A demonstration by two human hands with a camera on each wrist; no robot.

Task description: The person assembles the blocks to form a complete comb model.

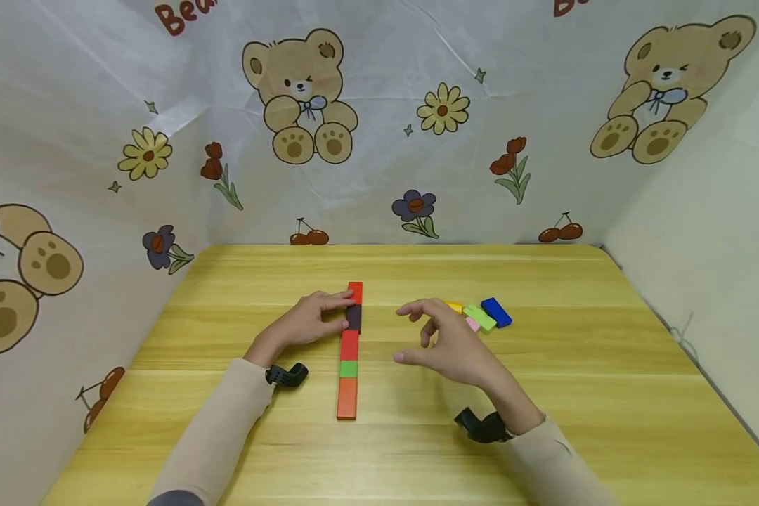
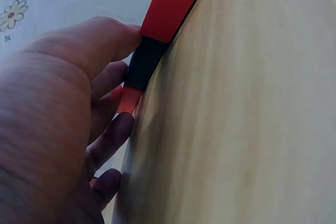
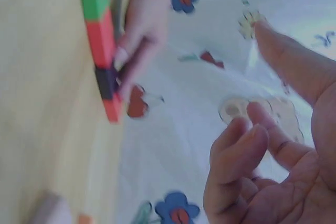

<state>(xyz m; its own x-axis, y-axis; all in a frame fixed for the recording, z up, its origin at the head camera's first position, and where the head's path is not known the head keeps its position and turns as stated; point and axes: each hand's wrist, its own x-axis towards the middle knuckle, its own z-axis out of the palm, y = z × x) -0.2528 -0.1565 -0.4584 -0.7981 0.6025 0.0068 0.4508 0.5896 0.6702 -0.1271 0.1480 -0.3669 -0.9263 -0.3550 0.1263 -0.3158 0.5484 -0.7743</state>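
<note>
A straight row of rectangular blocks runs away from me on the table: an orange block (image 1: 347, 398), a green block (image 1: 348, 369), a red block (image 1: 350, 345), a black block (image 1: 353, 318) and a far red block (image 1: 355, 288). From the left side, my left hand (image 1: 306, 318) touches the row's far part. Its thumb (image 2: 113, 38) rests against the black block, while fingertips reach the black and far red blocks. My right hand (image 1: 452, 344) hovers right of the row, thumb and fingers spread apart with nothing between them.
Behind the right hand lie a blue block (image 1: 496, 312), a light green block (image 1: 480, 318), a pink block (image 1: 473, 324) and a partly hidden yellow block (image 1: 455, 307). A bear-printed cloth (image 1: 367, 197) hangs beyond the wooden table (image 1: 228, 281).
</note>
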